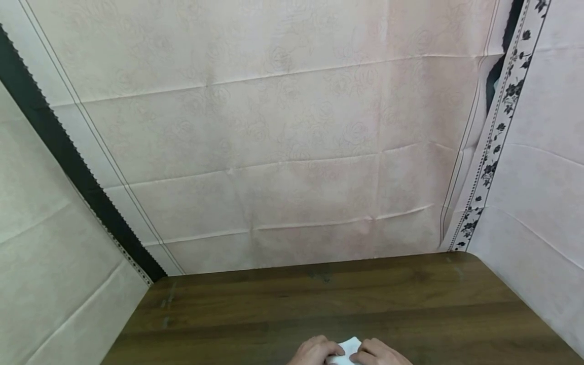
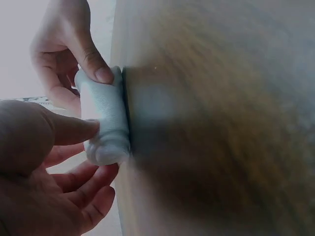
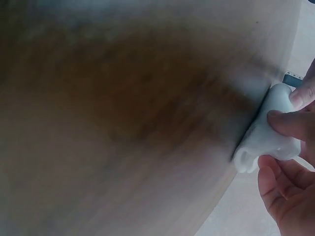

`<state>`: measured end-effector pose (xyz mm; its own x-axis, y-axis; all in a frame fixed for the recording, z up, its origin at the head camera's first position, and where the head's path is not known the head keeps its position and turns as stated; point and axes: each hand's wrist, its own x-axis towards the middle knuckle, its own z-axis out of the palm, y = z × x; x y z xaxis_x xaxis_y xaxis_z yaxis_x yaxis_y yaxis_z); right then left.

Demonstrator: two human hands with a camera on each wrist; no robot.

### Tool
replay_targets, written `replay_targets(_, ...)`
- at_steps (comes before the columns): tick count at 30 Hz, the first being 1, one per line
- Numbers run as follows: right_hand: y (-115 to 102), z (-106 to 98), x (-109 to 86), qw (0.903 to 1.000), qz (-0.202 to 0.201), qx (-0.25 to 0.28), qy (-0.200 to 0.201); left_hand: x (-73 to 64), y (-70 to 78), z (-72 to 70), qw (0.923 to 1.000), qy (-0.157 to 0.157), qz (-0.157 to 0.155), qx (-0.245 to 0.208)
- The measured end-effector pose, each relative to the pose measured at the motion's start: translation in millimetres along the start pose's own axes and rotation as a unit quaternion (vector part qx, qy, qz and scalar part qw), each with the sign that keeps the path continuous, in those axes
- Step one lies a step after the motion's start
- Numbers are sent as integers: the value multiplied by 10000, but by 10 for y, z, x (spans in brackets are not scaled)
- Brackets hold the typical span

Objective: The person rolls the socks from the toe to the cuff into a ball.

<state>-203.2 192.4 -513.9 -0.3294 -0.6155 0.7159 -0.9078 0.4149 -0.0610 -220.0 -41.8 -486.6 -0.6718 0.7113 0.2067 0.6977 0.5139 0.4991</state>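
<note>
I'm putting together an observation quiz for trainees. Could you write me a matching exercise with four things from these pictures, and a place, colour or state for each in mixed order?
Things:
1. White cloth roll
2. Table
3. Dark band
4. Flower-patterned border

Descriptions:
A. Runs slantwise on the right side of the head view
B. Held by the left hand and the right hand
C. Runs slantwise on the left side of the head view
D. Brown, with wood grain

Right pairs: 1-B, 2-D, 3-C, 4-A

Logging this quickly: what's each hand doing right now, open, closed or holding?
Left hand: closed, holding the rolled white cloth.
Right hand: closed, holding the same rolled white cloth.
</note>
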Motion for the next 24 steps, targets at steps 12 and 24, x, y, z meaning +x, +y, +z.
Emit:
replay_targets(12,-2,-34,-16,9993,129,161,-326,-40,-39,36,9981,400,463,-108)
replay_targets(24,-26,-70,5,9952,534,135,-806,-40,-38,27,9992,206,286,-168)
